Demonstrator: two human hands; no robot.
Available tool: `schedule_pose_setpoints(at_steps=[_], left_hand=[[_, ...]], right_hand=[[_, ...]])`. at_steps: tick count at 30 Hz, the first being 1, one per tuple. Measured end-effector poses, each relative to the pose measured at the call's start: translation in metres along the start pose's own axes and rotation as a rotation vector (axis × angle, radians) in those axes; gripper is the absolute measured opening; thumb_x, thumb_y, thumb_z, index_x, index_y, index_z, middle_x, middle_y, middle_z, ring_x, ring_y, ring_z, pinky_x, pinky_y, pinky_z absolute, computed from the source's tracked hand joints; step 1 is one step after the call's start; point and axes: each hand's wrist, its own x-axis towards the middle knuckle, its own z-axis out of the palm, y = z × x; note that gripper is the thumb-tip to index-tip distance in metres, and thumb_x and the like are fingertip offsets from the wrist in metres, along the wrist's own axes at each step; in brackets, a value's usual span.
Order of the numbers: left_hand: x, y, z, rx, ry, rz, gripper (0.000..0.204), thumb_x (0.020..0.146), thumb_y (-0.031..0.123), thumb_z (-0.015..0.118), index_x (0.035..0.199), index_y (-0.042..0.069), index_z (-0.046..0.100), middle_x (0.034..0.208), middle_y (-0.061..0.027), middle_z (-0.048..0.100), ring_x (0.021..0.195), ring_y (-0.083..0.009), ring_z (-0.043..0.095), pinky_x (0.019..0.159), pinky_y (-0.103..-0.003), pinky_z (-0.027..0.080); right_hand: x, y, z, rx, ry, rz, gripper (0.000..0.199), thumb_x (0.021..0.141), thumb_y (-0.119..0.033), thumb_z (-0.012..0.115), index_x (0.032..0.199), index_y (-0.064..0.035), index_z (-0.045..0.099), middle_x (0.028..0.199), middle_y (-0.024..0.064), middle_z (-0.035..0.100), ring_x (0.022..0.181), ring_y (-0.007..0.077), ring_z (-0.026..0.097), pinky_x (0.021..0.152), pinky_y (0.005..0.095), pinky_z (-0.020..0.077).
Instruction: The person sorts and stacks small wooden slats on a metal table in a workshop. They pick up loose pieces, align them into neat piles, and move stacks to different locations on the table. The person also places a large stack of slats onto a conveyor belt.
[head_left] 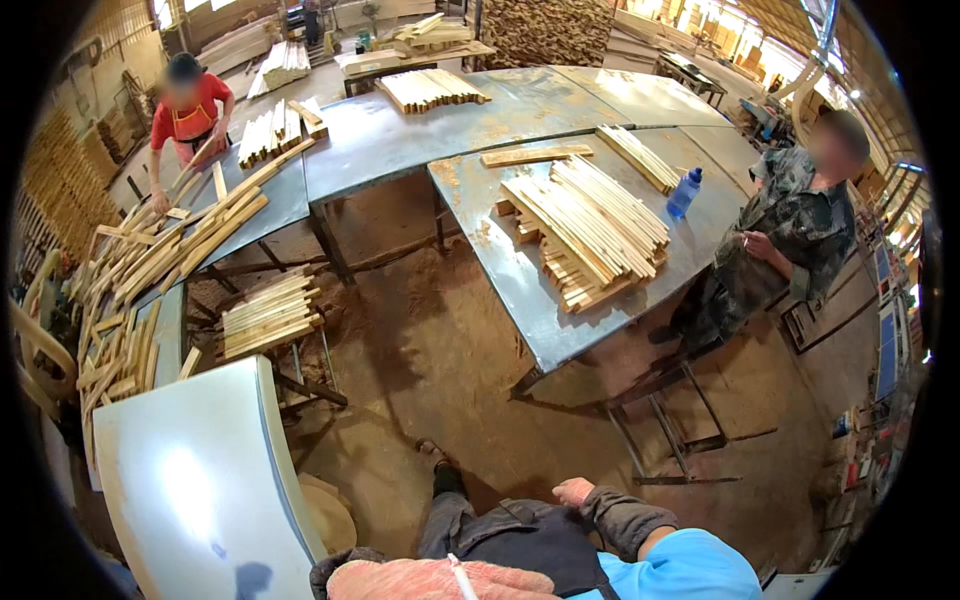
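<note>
My left hand (430, 580), in a pinkish work glove, is at the lower edge in front of my body. A thin white stick (462, 577) stands up between its fingers; whether it is a pen or a cigarette I cannot make out. My right hand (573, 491), also gloved, hangs beside my dark apron, and its fingers are too small and bunched to read. Neither hand touches a table. Closest to the left hand is a pale panel-topped surface (170, 440). Ahead stands a metal-topped table (530, 310) carrying a stack of wooden slats (590, 220).
At left, a person in red (188, 115) handles loose wooden strips (215, 235). A person in camouflage (790, 215) stands right of the table, near a blue bottle (685, 193). More slats (270, 315) rest on a low rack. A metal frame stand (680, 430) stands on the dusty floor (420, 350).
</note>
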Motion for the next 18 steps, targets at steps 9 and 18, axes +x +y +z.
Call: schedule_pose_setpoints(at_steps=[9,18], left_hand=[[-0.022,0.021,-0.186,-0.125,0.29,-0.016,0.091,0.096,0.054,0.08,0.152,-0.008,0.044,0.147,-0.0415,0.05,0.123,-0.0539,0.06,0.107,-0.066,0.046],[-0.126,-0.058,-0.337,-0.28,1.045,-0.804,0.085,0.103,0.019,0.073,0.172,0.001,0.028,0.17,-0.0107,0.044,0.148,-0.0307,0.054,0.125,-0.046,0.04]], right_hand=[[0.038,-0.175,-0.055,0.73,-0.031,0.201,0.017,0.106,-0.022,0.066,0.104,-0.0053,0.068,0.084,0.0013,0.06,0.069,0.0151,0.055,0.058,0.0351,0.0445],[0.101,-0.354,-0.107,1.005,-0.026,0.083,0.014,0.106,-0.012,0.064,0.094,-0.0123,0.057,0.077,-0.0028,0.05,0.061,0.0081,0.045,0.052,0.0266,0.0356]])
